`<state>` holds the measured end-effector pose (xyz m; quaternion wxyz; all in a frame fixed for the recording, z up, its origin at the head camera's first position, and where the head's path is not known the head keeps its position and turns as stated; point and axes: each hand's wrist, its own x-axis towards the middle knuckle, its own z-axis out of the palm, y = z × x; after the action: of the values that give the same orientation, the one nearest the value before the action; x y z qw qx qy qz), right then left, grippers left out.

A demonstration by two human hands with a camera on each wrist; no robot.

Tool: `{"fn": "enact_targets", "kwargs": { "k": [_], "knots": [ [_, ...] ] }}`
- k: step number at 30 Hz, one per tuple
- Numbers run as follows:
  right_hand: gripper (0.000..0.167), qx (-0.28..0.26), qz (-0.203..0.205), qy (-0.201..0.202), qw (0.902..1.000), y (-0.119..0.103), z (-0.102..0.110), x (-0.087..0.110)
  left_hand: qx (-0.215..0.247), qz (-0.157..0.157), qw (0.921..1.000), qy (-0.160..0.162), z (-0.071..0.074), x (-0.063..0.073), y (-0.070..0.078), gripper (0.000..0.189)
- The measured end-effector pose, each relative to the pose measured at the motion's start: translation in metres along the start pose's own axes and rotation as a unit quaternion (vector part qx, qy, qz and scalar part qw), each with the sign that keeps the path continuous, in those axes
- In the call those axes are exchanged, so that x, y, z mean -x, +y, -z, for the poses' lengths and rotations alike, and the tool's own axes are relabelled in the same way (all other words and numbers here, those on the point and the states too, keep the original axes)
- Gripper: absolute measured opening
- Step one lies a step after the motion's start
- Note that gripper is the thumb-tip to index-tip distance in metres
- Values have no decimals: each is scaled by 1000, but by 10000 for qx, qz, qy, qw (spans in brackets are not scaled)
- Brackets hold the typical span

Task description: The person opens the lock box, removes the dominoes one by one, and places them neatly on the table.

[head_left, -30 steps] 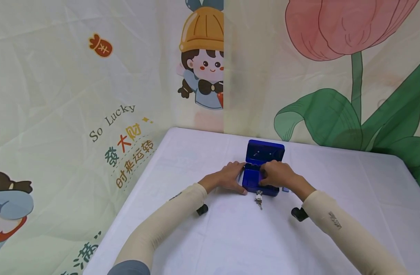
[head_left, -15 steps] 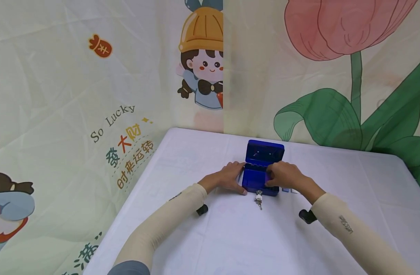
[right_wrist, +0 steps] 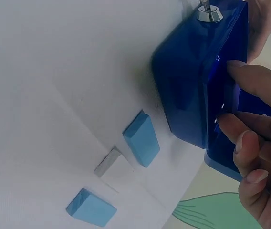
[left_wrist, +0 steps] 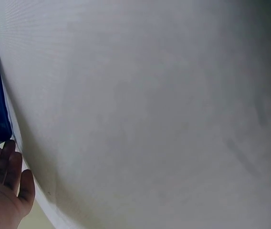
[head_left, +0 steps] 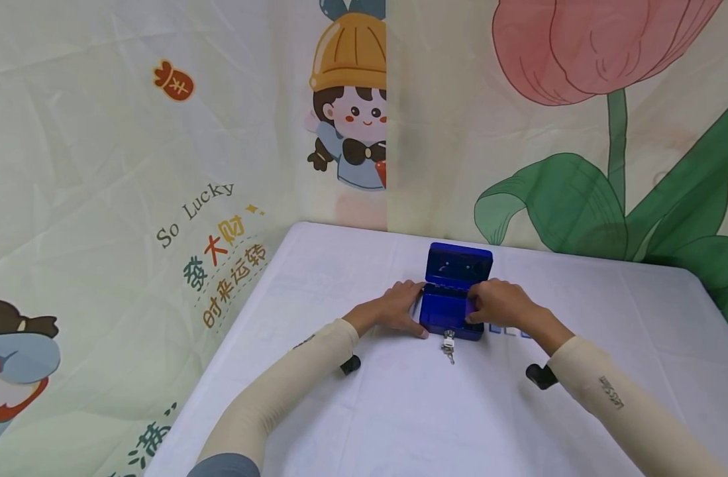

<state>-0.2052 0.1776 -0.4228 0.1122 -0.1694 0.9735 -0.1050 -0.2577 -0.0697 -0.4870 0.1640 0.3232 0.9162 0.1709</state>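
Observation:
A small blue metal cash box (head_left: 468, 333) lies on the table with its lid (head_left: 459, 265) raised at the back. My left hand (head_left: 399, 307) holds the box's left end, thumb at the front corner and fingers toward the rear. At the right end, my right hand (head_left: 499, 303) reaches over the wall into the box. A purplish flat piece (head_left: 470, 307) shows beside its fingertips, pinched between thumb and fingers; most of it is hidden. From the front lock hang keys (head_left: 449, 354). In the right wrist view the thumb (right_wrist: 257, 81) and fingers sit inside the rim.
Right of the box, a light blue block (right_wrist: 142, 140), a white block (right_wrist: 115, 169) and another light blue block (right_wrist: 91, 208) lie in a row. Patterned cloth (head_left: 429, 132) hangs behind and left of the white-covered table (head_left: 369, 411).
My right hand has shifted right inside the box with the purplish piece, exposing more of the box floor. More of the blocks shows beyond it. The left hand stays put.

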Motion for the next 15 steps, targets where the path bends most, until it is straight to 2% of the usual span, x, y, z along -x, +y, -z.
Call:
{"fn": "enact_targets", "kwargs": {
  "k": [10, 15],
  "knots": [
    [49, -12, -200, -6, 9998, 4, 4, 6, -39, -13, 10000, 28, 0, 1, 0, 114],
    [47, -68, -171, 6, 9998, 9, 5, 10, -20, -30, 10000, 67, -1, 0, 0, 114]
  ]
}}
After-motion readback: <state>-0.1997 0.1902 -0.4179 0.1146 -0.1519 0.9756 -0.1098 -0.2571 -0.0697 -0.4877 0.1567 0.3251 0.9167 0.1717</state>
